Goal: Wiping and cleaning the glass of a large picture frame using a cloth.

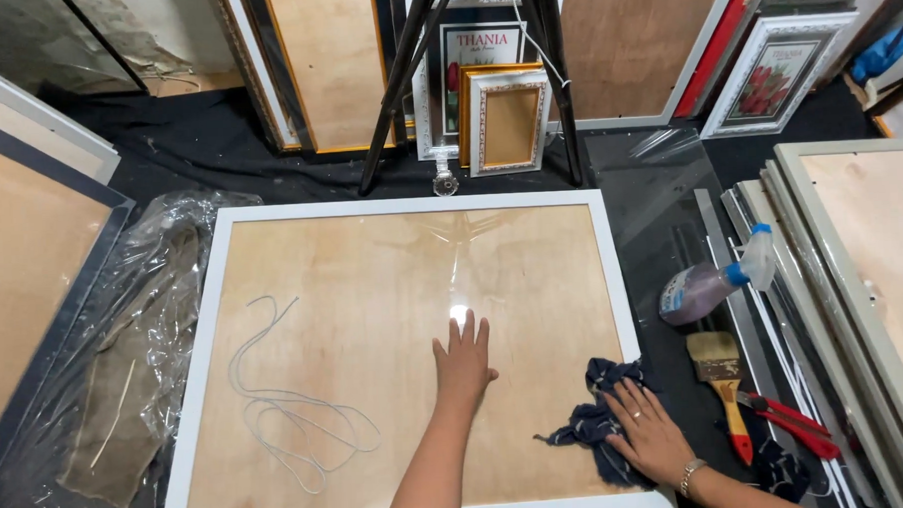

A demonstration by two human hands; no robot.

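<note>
A large white picture frame (410, 204) lies flat in front of me, its glass over a light wooden backing. My left hand (463, 361) rests flat on the glass near the middle, fingers spread. Over at the frame's lower right corner, my right hand (650, 432) presses down on a dark blue cloth (602, 399). A loose loop of thin grey cord (277, 410) lies on the left part of the glass.
A spray bottle (708, 287), a paintbrush (724, 375) and red-handled pliers (793, 422) lie right of the frame. Crumpled plastic wrap (144, 325) lies left. Stacked frames (852, 270) sit at right, more frames lean at the back, and black tripod legs (405, 75) stand behind.
</note>
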